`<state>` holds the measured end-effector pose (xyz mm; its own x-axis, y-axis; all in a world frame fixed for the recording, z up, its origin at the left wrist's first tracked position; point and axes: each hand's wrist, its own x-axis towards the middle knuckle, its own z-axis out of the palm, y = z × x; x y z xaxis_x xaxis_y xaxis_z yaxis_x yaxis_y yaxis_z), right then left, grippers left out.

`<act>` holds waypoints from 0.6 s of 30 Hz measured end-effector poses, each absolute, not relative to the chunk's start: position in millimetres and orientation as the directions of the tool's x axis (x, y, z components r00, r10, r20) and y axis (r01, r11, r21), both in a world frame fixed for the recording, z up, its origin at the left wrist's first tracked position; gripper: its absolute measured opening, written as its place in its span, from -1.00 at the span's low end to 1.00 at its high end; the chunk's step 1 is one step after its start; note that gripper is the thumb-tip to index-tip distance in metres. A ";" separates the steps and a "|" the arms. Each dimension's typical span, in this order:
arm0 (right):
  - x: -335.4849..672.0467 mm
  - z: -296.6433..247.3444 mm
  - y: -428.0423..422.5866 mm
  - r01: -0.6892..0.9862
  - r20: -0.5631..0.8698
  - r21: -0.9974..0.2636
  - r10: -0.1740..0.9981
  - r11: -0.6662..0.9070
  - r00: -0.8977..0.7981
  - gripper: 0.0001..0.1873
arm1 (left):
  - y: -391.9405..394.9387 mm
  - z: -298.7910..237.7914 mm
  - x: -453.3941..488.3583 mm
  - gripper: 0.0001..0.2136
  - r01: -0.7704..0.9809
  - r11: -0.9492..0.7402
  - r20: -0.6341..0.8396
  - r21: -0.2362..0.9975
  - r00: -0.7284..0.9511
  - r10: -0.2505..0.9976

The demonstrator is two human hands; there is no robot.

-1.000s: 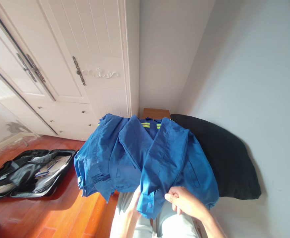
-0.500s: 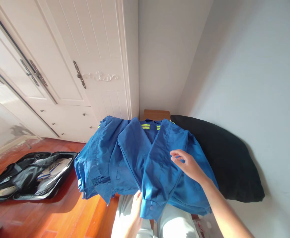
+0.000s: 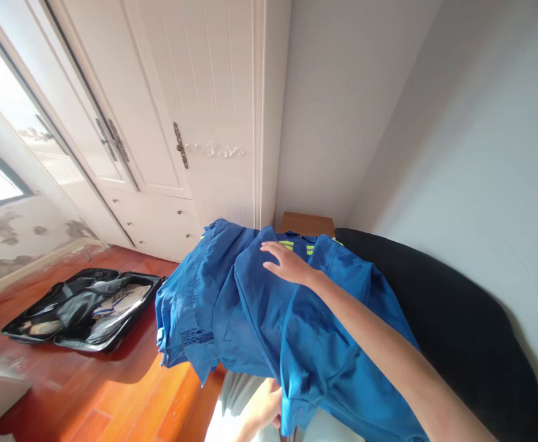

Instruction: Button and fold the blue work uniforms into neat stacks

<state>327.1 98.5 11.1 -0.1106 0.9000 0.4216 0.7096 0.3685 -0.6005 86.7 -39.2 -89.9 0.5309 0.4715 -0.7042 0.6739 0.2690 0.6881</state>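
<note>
A blue work jacket [image 3: 259, 313] with yellow-green stripes lies spread in front of me, its sleeves folded over the front. My right hand [image 3: 287, 263] reaches across to the left, just over the upper part of one folded sleeve. Its fingers are loosely bent and apart, with nothing in them. Low at the near edge, my left hand [image 3: 265, 402] is closed at the jacket's edge beside the sleeve cuff [image 3: 299, 411]. Some of its fingers are hidden by the cloth.
A large black, round-edged piece [image 3: 471, 331] extends to the right, beside the wall. Behind the jacket is a brown wooden top [image 3: 308, 223]. An open, packed suitcase [image 3: 80, 310] lies on the red wood floor at left, before a white wardrobe [image 3: 222, 116].
My right hand has moved left across the jacket, from one sleeve to the other. My left hand stays near the cuff, which now looks more crumpled. The view has shifted left.
</note>
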 end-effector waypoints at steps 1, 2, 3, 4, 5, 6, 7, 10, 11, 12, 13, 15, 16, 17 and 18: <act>321.6 11.3 121.7 0.733 0.417 -0.564 0.897 0.380 -0.144 -0.53 | -34.4 -84.9 82.6 -0.63 0.710 0.217 -0.703 0.670 0.513 0.492; 317.1 9.9 143.6 0.758 0.399 -0.533 0.902 0.376 -0.167 -0.50 | -27.8 -77.5 77.7 -0.62 0.741 0.163 -0.690 0.651 0.489 0.533; 313.9 6.6 163.4 0.781 0.368 -0.511 0.912 0.360 -0.180 -0.47 | -19.0 -67.6 72.5 -0.61 0.758 0.114 -0.658 0.642 0.468 0.590; 312.2 1.3 180.3 0.799 0.331 -0.497 0.925 0.339 -0.187 -0.43 | -7.8 -55.6 67.4 -0.60 0.757 0.067 -0.602 0.650 0.458 0.654; 312.0 -5.9 193.5 0.811 0.291 -0.492 0.938 0.316 -0.189 -0.41 | 5.9 -42.1 63.0 -0.61 0.732 0.041 -0.523 0.680 0.444 0.728; 313.2 -15.1 202.6 0.818 0.250 -0.494 0.949 0.295 -0.192 -0.39 | 22.2 -28.2 59.7 -0.62 0.676 -0.001 -0.416 0.737 0.454 0.788; 315.6 -26.0 207.2 0.820 0.211 -0.501 0.958 0.278 -0.196 -0.38 | 40.6 -15.0 57.9 -0.64 0.615 -0.060 -0.288 0.786 0.450 0.845; 326.7 -62.5 198.5 0.810 0.116 -0.532 0.969 0.245 -0.217 -0.38 | 103.0 10.3 62.6 -0.77 0.591 -0.251 0.020 0.767 0.369 0.929; 330.6 -73.5 191.0 0.806 0.097 -0.542 0.971 0.237 -0.221 -0.38 | 123.2 12.5 67.7 -0.77 0.644 -0.276 0.053 0.713 0.343 0.938; 334.3 -82.7 183.2 0.802 0.090 -0.550 0.971 0.233 -0.220 -0.37 | 141.6 12.1 74.1 -0.73 0.701 -0.292 0.062 0.651 0.333 0.941; 337.6 -89.4 176.4 0.797 0.090 -0.558 0.972 0.231 -0.218 -0.37 | 157.5 9.8 81.5 -0.68 0.727 -0.307 0.061 0.614 0.345 0.937; 343.6 -95.0 169.5 0.787 0.101 -0.576 0.974 0.224 -0.203 -0.39 | 180.9 2.7 97.4 -0.60 0.778 -0.356 0.032 0.518 0.398 0.917; 346.5 -94.3 170.7 0.782 0.108 -0.586 0.977 0.212 -0.183 -0.42 | 188.8 -0.9 104.7 -0.57 0.793 -0.387 0.011 0.470 0.433 0.901; 349.7 -91.7 175.3 0.780 0.116 -0.596 0.982 0.191 -0.151 -0.45 | 194.8 -4.0 111.0 -0.56 0.810 -0.414 -0.015 0.415 0.461 0.887; 353.3 -88.0 183.1 0.779 0.125 -0.606 0.986 0.161 -0.106 -0.48 | 199.6 -6.7 115.8 -0.54 0.822 -0.433 -0.040 0.369 0.479 0.877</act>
